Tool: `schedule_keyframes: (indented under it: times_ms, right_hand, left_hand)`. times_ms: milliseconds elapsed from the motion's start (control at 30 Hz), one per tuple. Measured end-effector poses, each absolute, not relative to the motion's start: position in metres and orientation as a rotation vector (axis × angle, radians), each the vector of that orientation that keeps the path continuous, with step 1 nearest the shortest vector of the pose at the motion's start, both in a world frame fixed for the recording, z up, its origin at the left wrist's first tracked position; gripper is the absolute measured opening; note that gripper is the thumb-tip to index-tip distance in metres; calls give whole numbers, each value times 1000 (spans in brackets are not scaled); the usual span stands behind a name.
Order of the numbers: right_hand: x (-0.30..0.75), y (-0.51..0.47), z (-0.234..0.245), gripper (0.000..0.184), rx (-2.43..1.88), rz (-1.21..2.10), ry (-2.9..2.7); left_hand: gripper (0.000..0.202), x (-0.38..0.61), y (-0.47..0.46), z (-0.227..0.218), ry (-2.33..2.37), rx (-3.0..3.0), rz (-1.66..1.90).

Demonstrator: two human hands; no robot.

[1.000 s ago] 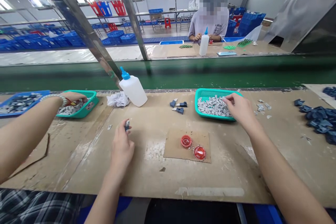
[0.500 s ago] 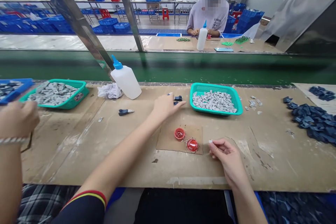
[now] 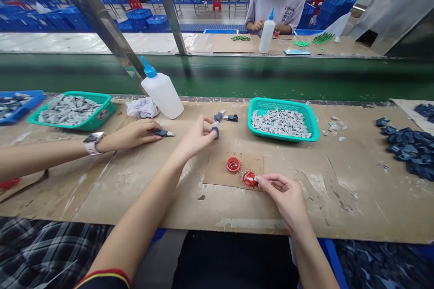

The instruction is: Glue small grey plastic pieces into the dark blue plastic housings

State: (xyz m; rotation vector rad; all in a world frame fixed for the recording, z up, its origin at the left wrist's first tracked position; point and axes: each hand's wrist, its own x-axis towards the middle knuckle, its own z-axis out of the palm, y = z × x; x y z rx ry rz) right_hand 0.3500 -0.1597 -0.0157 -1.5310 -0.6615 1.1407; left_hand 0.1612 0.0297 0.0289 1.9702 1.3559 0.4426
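My left hand [image 3: 198, 136] is pinched on a small dark blue part [image 3: 216, 129], held just above the bench. Two more blue parts [image 3: 232, 118] lie just beyond it. My right hand [image 3: 284, 192] pinches a tiny grey piece [image 3: 255, 179] and touches it to the nearer of two red caps [image 3: 249, 179]. The other red cap [image 3: 233, 164] sits beside it, and both rest on a cardboard square [image 3: 219, 169]. A teal basket [image 3: 283, 102] of grey pieces stands behind my right hand.
A co-worker's hand [image 3: 134, 132] with a wristwatch touches a blue part [image 3: 165, 133] on the left. A glue bottle [image 3: 162, 92], a crumpled tissue [image 3: 142, 107], a second teal basket [image 3: 98, 120] and a pile of blue parts [image 3: 410, 150] are on the bench. Behind runs a green conveyor [image 3: 237, 76], with another person [image 3: 278, 6] across it.
My left hand has lifted a blue part from the small group and drawn it back. My right hand has brought the grey piece to the red cap. The co-worker's hand has reached in.
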Motion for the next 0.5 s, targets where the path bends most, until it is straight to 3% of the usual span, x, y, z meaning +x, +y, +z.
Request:
schedule_keyframes:
  times_ms: [200,500]
  right_hand:
    - [349,-156,-17,27,-1540,1162,-712]
    - [354,-160,-7,22,-1469,1172,-687]
  left_hand:
    - [48,138,-20,29,986,1139,879]
    - [26,130,-74,27,978,944,1033]
